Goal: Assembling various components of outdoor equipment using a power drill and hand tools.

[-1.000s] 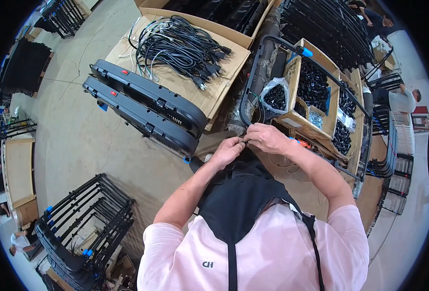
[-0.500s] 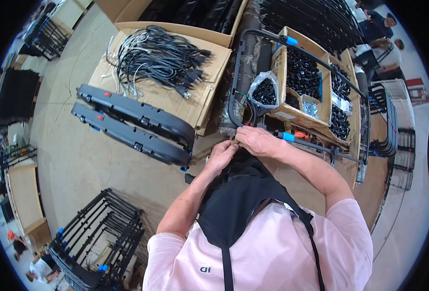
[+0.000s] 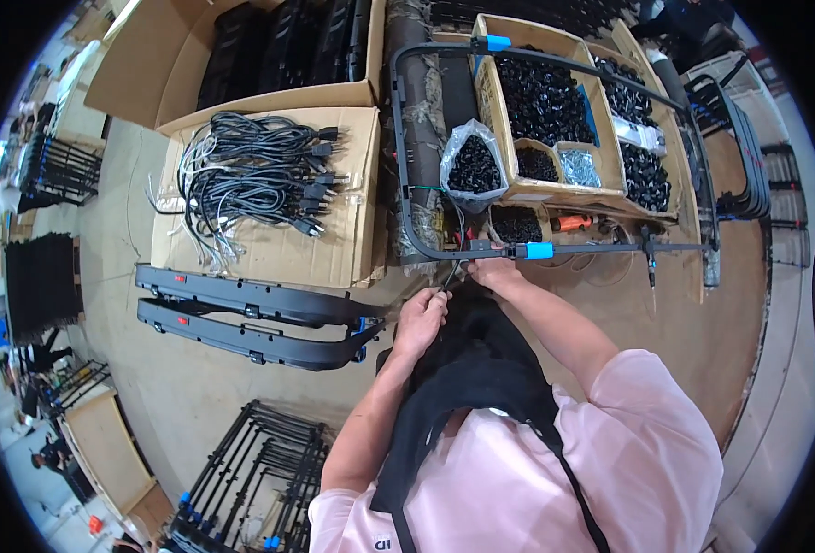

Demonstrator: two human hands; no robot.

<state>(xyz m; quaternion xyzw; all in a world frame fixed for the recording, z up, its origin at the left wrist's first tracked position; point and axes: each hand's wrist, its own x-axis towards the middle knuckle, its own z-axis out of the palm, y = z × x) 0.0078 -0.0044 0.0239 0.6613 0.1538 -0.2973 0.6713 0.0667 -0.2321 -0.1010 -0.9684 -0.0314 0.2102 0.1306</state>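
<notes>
The person wears a pale pink short-sleeved shirt under a black apron with thin black straps.

Black metal frame (image 3: 555,249) with blue tape tabs (image 3: 539,251) — brown cardboard box (image 3: 555,111), black cables (image 3: 251,175).

A dark metal tube frame (image 3: 407,138) with rounded corners lies flat on the bench (image 3: 702,304), blue tape at two spots. A thin black cable (image 3: 460,230) hangs across its near rail.
</notes>
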